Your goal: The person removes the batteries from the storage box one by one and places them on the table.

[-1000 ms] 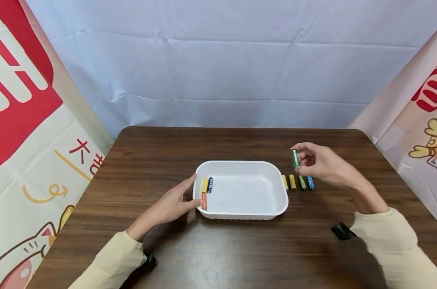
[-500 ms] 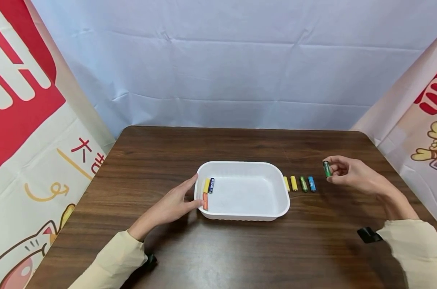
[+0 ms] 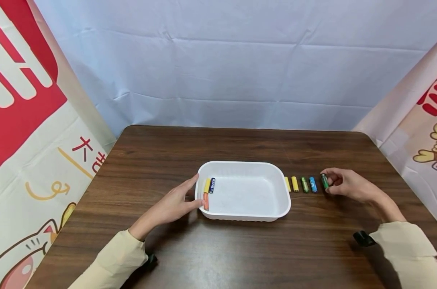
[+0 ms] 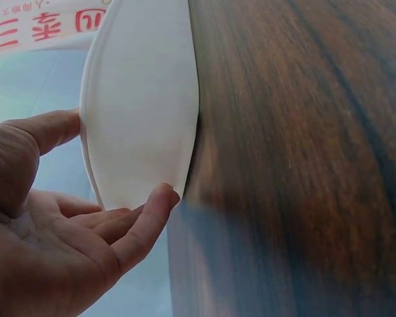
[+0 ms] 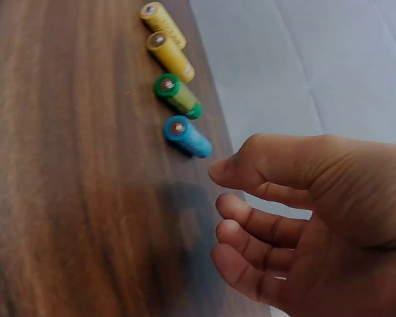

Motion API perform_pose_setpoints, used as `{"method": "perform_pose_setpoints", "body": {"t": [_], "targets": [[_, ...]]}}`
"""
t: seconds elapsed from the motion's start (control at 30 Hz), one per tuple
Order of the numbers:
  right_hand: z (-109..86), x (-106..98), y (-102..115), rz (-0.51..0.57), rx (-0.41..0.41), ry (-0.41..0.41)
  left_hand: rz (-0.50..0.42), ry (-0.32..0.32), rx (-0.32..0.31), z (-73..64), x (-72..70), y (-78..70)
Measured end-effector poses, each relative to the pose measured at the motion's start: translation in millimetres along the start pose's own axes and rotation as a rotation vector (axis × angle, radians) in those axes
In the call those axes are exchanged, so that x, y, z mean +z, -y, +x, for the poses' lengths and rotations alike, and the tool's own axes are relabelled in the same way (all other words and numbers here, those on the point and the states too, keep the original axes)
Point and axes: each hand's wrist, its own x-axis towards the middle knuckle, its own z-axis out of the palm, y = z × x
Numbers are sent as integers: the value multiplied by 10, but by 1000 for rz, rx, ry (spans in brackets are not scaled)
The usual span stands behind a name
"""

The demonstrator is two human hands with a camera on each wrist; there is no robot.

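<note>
My left hand (image 3: 172,202) holds the left end of a white plastic tray (image 3: 240,217), thumb at the rim and fingers against the outer wall. Inside the tray's left end lie a yellow battery (image 3: 207,186), a dark blue battery (image 3: 212,185) and an orange battery (image 3: 206,201). My right hand (image 3: 350,185) pinches a dark green battery (image 3: 324,181) low at the table, right of a blue battery (image 3: 313,185). In the right wrist view, the hand (image 5: 297,218) hides that green battery; the blue battery (image 5: 188,137) lies by the thumb.
Right of the tray, a green battery (image 3: 304,185) and two yellow batteries, one of them fully visible (image 3: 295,184), continue the row with the blue one. Everything rests on a dark wooden table (image 3: 240,257). A pale cloth (image 3: 222,80) hangs behind its far edge.
My right hand, with the dark green battery, has moved right past the row and then down to the table beside the blue battery. The left hand stays at the tray.
</note>
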Motion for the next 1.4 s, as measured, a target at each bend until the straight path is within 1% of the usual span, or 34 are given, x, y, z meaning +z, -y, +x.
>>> {"method": "perform_pose_setpoints", "body": {"t": [0.1, 0.27, 0.33, 0.47, 0.77, 0.97, 1.23, 1.4], "targets": [[5, 28, -14, -47, 16, 20, 1, 4, 0, 2, -2, -2], [24, 69, -23, -93, 56, 36, -1, -1, 15, 3, -4, -6], [32, 81, -20, -93, 79, 39, -3, -3, 21, 2, -4, -7], [38, 88, -3, -79, 105, 48, -7, -1, 11, -3, -10, -19], [28, 83, 18, -72, 101, 43, 9, 11, -23, 3, -21, -29], [22, 81, -3, -61, 82, 41, 12, 6, -5, 3, -24, -27], [14, 91, -26, -8, 101, 50, 13, 8, -8, 1, -20, -26], [-22, 60, 8, -35, 104, 30, 17, 9, -7, -1, -21, -23]]}}
